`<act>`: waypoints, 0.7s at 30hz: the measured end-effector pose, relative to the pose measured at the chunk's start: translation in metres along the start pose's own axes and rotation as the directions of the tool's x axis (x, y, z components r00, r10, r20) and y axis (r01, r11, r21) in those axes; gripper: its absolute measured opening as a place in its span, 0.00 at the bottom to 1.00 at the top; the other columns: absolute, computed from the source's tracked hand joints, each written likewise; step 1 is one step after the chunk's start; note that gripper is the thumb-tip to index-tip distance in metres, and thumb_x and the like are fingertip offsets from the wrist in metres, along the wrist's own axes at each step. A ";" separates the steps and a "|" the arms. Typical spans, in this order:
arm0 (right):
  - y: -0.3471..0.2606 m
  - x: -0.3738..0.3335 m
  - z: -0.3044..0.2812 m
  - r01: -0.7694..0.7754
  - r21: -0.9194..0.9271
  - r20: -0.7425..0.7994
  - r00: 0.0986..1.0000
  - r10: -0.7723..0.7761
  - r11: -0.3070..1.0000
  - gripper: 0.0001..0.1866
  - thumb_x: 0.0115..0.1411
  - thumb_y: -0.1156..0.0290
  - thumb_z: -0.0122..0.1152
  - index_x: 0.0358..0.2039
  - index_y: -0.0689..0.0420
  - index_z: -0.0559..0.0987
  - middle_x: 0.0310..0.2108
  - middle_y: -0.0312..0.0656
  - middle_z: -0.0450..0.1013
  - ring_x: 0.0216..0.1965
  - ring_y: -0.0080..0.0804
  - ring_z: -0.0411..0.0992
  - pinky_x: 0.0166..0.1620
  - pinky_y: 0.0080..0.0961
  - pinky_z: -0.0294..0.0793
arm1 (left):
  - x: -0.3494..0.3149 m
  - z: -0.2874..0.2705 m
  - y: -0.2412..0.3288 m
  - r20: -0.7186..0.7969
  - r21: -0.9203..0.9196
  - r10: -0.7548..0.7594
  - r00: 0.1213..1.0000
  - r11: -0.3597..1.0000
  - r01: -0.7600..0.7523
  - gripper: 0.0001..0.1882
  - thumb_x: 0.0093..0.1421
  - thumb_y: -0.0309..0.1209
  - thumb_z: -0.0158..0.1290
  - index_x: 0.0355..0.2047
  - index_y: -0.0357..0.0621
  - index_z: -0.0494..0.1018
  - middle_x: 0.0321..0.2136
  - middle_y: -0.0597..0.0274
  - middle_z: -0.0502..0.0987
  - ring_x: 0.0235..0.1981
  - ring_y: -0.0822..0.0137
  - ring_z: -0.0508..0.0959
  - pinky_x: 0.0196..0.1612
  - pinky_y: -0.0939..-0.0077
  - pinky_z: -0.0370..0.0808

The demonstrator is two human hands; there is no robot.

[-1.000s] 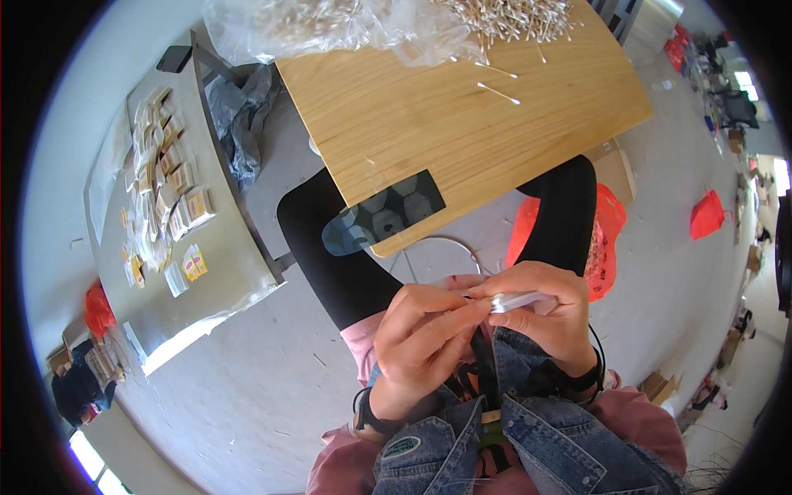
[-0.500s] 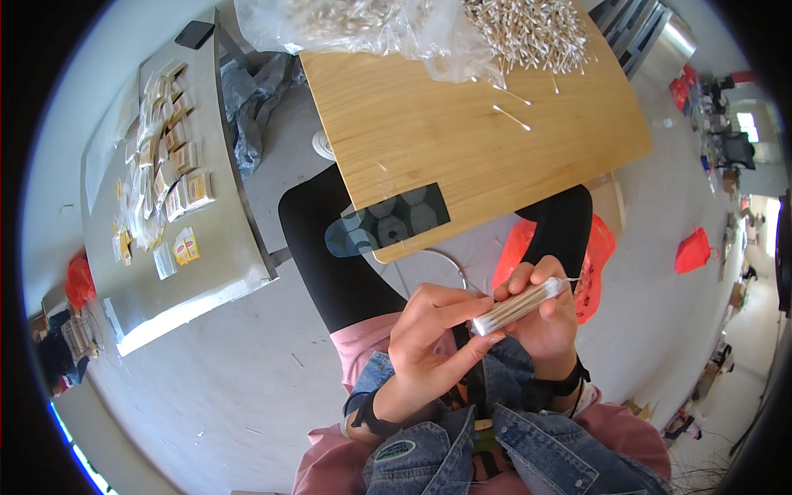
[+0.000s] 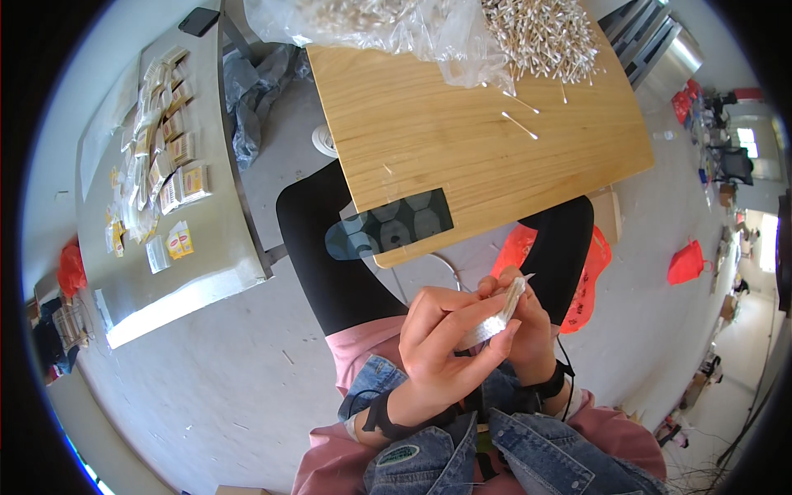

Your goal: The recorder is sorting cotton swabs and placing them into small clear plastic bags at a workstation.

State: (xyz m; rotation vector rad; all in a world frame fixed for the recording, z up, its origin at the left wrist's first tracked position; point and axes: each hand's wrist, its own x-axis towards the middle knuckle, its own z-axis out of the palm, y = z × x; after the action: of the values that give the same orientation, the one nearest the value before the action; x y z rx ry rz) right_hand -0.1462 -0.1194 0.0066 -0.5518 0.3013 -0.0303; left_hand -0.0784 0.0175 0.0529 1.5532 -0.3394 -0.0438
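A small bundle of cotton swabs [image 3: 485, 332] is pinched between my hands above my lap, its white tips turned up toward me. My left hand [image 3: 433, 338] is closed on the near left end, thumb on one side and fingers on the other. On the far right end, my right hand [image 3: 535, 334] is closed, its fingertips partly hidden behind the bundle. Whether a clear wrapper surrounds the swabs is hard to make out. Beyond the hands stands a wooden board table [image 3: 487, 157], with a large heap of loose cotton swabs [image 3: 544, 41] at its far side.
A clear plastic bag [image 3: 450, 45] of swabs lies beside the heap. Stray swabs [image 3: 520, 125] rest on the board. At left, a metal table [image 3: 219, 256] bears several swab packets [image 3: 169, 157] and a phone [image 3: 199, 22]. A red bag [image 3: 590, 285] hangs by my right knee.
The bundle has turned from lying lengthwise across my fingers to showing its white tip end. Both hands have shifted slightly, with the fingers drawn closer together around it.
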 end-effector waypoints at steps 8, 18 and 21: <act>0.000 0.007 0.001 -0.030 0.217 -0.009 0.999 0.033 0.976 0.18 0.66 0.63 0.60 0.51 0.59 0.71 0.53 0.52 0.72 0.52 0.41 0.74 0.56 0.38 0.75 | 0.009 0.003 -0.006 0.046 0.086 0.058 0.997 0.994 -0.062 0.17 0.46 0.21 0.70 0.39 0.37 0.82 0.33 0.61 0.75 0.32 0.68 0.76 0.34 0.78 0.72; -0.066 0.048 0.009 0.241 -0.925 0.111 0.912 -0.395 0.295 0.17 0.52 0.89 0.65 0.43 0.63 0.79 0.47 0.47 0.76 0.49 0.35 0.77 0.49 0.30 0.78 | 0.035 0.013 -0.041 0.081 0.007 -0.142 0.987 0.990 0.142 0.21 0.51 0.16 0.65 0.48 0.37 0.79 0.46 0.54 0.78 0.31 0.70 0.78 0.35 0.78 0.77; -0.063 0.066 0.005 0.195 -0.973 0.139 0.924 -0.357 0.124 0.19 0.51 0.88 0.66 0.44 0.61 0.80 0.46 0.45 0.78 0.47 0.36 0.78 0.48 0.29 0.78 | 0.042 0.028 -0.054 0.159 -0.105 -0.213 0.964 0.967 0.231 0.21 0.55 0.12 0.59 0.50 0.35 0.77 0.51 0.53 0.75 0.37 0.72 0.78 0.41 0.79 0.76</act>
State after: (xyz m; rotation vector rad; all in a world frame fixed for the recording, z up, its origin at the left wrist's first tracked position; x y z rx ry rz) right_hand -0.0786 -0.1781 0.0254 -1.9932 0.3130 -0.2629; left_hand -0.0347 -0.0210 0.0069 1.4632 -0.2707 -0.3508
